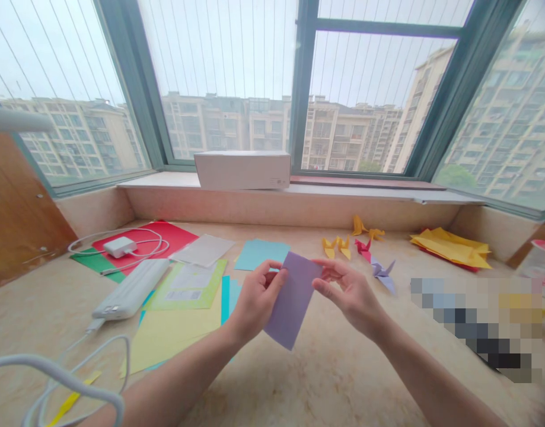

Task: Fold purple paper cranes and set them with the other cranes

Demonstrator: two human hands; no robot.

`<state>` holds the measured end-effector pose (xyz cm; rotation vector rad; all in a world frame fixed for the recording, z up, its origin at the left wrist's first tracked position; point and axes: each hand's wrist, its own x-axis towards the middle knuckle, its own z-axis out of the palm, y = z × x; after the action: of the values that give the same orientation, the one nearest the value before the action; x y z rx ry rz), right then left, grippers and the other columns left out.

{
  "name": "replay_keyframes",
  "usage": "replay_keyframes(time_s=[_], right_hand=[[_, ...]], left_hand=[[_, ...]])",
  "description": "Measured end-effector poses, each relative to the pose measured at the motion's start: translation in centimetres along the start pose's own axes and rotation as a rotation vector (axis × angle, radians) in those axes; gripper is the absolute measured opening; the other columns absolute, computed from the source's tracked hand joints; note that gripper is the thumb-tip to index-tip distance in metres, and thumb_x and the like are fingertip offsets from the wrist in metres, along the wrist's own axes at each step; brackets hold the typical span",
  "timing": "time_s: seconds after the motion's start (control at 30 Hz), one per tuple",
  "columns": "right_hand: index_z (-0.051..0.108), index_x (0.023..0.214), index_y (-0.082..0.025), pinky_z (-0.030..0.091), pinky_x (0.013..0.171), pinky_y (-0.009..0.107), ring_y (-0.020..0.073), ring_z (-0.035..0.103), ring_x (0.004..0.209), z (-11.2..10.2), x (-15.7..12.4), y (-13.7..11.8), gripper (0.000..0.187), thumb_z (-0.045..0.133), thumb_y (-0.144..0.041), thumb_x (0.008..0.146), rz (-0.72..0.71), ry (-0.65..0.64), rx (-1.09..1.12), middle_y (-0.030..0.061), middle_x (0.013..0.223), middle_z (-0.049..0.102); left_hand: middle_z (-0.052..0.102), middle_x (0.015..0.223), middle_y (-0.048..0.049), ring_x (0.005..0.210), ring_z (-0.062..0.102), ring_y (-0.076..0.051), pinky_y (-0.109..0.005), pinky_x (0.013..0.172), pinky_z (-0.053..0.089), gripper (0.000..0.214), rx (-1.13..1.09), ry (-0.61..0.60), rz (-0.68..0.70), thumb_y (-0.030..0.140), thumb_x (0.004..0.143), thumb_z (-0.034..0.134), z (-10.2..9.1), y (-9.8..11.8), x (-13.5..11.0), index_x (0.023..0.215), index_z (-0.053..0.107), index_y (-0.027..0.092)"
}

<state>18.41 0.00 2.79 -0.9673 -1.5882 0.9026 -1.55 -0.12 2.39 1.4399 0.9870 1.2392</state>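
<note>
1. Purple paper (295, 302): held tilted above the tabletop (316, 385), its lowest corner towards 6 o'clock.
2. Left hand (257, 299): thumb and fingers pinching the paper's left edge.
3. Right hand (354, 293): thumb and fingers slightly parted at the right edge; whether they grip, I cannot tell.
4. Blue paper (260, 254) near at 11 o'clock; paper birds (363, 250) at 2.
5. Power bank (134, 290) at 9.
6. Room for moving: 5 o'clock.
7. Box (243, 171) far off at 11, before the window.
</note>
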Motion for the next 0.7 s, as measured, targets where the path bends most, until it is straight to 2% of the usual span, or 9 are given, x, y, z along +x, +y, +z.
replay_keyframes(time_s=[0.07,0.17,0.4,0.53,0.7], right_hand=[[0.071,0.108,-0.018,0.055,0.081,0.036,0.0224,0.069,0.086,-0.03,0.22,-0.04,0.043,0.076,-0.049,0.079,0.08,0.013,0.116,0.0091,0.093,0.076],[0.072,0.101,-0.018,0.056,0.075,0.034,0.0209,0.069,0.08,-0.01,0.42,-0.18,0.044,0.079,-0.05,0.073,0.139,0.074,0.222,0.0078,0.089,0.076],[0.075,0.085,-0.016,0.055,0.068,0.032,0.0178,0.065,0.068,0.05,0.24,-0.35,0.037,0.079,-0.051,0.073,0.128,0.097,0.175,0.0063,0.076,0.075],[0.075,0.082,-0.017,0.055,0.067,0.032,0.0184,0.066,0.069,0.2,0.1,-0.27,0.035,0.079,-0.051,0.073,0.088,0.138,0.169,0.0065,0.076,0.075],[0.076,0.083,-0.018,0.056,0.068,0.032,0.0183,0.066,0.069,0.24,0.04,-0.24,0.033,0.079,-0.049,0.074,0.081,0.154,0.161,0.0063,0.078,0.076]], left_hand=[[0.066,0.067,0.0007,0.052,0.057,-0.012,-0.019,0.047,0.038,0.038,-0.104,-0.049,-0.046,0.053,0.085,0.065,0.14,0.03,-0.06,0.098,0.054,0.019],[0.068,0.072,-0.0006,0.055,0.06,-0.013,-0.019,0.049,0.04,0.041,-0.175,-0.125,-0.052,0.055,0.085,0.065,0.35,-0.14,-0.28,0.099,0.051,0.019],[0.07,0.077,-0.0017,0.062,0.061,-0.012,-0.02,0.057,0.045,0.035,-0.182,-0.218,-0.018,0.052,0.091,0.06,0.47,-0.23,-0.72,0.1,0.05,0.019],[0.068,0.074,-0.0015,0.062,0.058,-0.012,-0.02,0.056,0.043,0.034,-0.132,-0.216,-0.009,0.051,0.092,0.059,0.33,-0.4,-0.58,0.092,0.052,0.018],[0.067,0.072,-0.0009,0.062,0.059,-0.013,-0.021,0.056,0.043,0.035,-0.107,-0.186,-0.001,0.052,0.091,0.059,0.38,-0.61,-0.45,0.094,0.054,0.018]])
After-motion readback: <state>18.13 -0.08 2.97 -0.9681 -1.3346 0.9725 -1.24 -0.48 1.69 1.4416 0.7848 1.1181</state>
